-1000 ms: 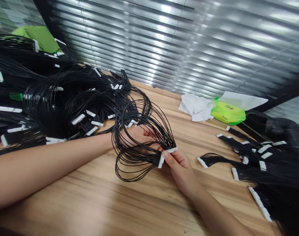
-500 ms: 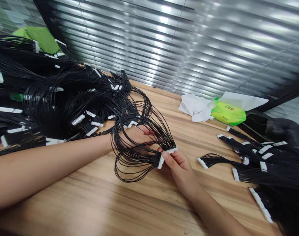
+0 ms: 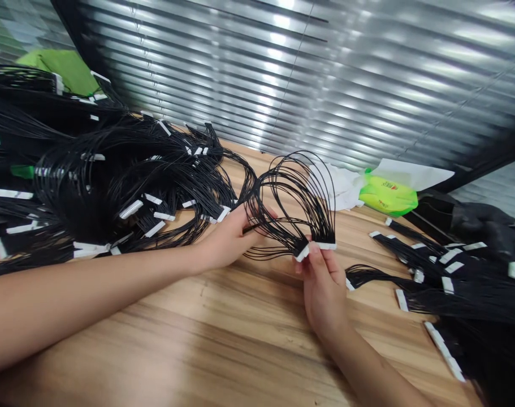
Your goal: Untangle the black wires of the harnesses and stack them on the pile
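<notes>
A looped black wire harness (image 3: pixel 295 198) with two white connectors (image 3: pixel 320 247) is held up over the wooden table (image 3: pixel 223 333). My right hand (image 3: pixel 323 288) pinches the two connectors together at their ends. My left hand (image 3: pixel 229 237) grips the far side of the wire loop, fingers closed on the strands. To the left lies a big pile of similar black harnesses (image 3: pixel 91 175) with white connectors.
A second heap of black harnesses (image 3: pixel 456 282) lies at the right edge. A green packet (image 3: pixel 388 196) and white crumpled paper (image 3: pixel 346 186) sit at the back by the metal blinds (image 3: pixel 325 73). A green object (image 3: pixel 70 68) shows at far left.
The harness has been lifted and carried to the right, its loop now standing upright and narrower. Both hands moved right with it, away from the left pile.
</notes>
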A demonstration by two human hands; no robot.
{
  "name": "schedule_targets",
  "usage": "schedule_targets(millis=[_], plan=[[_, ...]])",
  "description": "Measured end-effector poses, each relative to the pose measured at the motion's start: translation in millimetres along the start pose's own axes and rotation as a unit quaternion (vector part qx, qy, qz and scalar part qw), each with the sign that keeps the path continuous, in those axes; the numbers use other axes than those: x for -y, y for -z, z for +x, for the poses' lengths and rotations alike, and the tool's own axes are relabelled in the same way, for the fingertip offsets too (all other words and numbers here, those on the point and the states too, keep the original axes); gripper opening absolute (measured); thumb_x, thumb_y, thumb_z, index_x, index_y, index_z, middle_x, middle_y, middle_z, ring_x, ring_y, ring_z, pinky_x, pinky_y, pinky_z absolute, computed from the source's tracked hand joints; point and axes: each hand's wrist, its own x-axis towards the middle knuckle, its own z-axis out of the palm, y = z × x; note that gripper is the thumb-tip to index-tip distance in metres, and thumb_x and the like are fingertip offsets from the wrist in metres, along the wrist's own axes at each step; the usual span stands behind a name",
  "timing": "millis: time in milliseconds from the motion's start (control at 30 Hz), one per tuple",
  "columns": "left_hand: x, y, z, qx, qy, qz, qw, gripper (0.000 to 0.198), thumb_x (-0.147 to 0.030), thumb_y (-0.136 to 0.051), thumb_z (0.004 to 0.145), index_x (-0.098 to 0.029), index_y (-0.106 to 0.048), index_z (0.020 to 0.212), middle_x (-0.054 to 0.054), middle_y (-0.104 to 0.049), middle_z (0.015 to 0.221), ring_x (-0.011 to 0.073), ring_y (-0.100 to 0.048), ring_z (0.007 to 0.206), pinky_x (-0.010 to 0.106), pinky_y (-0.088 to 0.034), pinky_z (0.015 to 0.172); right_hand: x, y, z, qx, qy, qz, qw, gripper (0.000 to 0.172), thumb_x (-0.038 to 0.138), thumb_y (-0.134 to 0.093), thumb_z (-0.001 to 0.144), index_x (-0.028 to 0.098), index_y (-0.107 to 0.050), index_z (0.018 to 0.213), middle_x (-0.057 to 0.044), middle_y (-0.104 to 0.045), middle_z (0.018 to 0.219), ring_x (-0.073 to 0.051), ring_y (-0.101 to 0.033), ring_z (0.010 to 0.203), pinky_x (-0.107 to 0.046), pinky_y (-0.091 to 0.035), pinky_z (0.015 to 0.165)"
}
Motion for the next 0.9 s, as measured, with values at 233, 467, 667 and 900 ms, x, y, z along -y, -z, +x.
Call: schedule_targets(millis=[233,467,667,900], plan=[[-8.0,7.7,-3.1,0.027,-0.183,0.205,0.961,0.019,-0.024,-0.056,0.090,-0.019,-0.067,0.104,0.005,-0.070,0.106,0.0127,-0.063,0.100,0.023,-0.046,0.087,3.8,-2.4,-0.4,-0.036,0.030,-0.001,0.999,0.027,0.046,-0.069,0.075,0.020,-0.063,0.080,0.003,-0.054,0.062,-0.010,-0.043,0.054,-0.024,-0.035,0.051],[-7.1,11.5,-5.1,-0.045,-0.256,0.330,0.908,0.018,-0.032,-0.055,0.091,-0.032,-0.069,0.103,-0.009,-0.074,0.077,0.0060,-0.053,0.053,0.020,-0.040,0.060,-1.6,-1.2,-1.1,-0.015,0.026,-0.042,0.999,0.026,0.045,-0.065,0.079,0.019,-0.064,0.084,0.004,-0.052,0.059,-0.011,-0.044,0.054,-0.025,-0.035,0.052],[-5.2,12.2,-3.9,-0.061,-0.288,0.347,0.891,0.013,-0.034,-0.062,0.086,-0.031,-0.071,0.095,-0.010,-0.072,0.070,0.0044,-0.055,0.051,0.021,-0.040,0.059,0.2,-3.3,-2.8,0.001,0.027,-0.087,0.996,0.030,0.048,-0.062,0.080,0.018,-0.064,0.086,0.004,-0.050,0.057,-0.012,-0.044,0.053,-0.025,-0.036,0.052],[-3.3,13.8,-3.8,-0.069,-0.305,0.350,0.883,0.011,-0.031,-0.063,0.086,-0.029,-0.071,0.093,-0.010,-0.072,0.069,0.0048,-0.055,0.050,0.022,-0.038,0.059,3.1,-5.4,-3.8,0.000,0.023,-0.091,0.996,0.032,0.049,-0.064,0.078,0.018,-0.063,0.083,0.004,-0.050,0.057,-0.011,-0.042,0.053,-0.025,-0.036,0.052]])
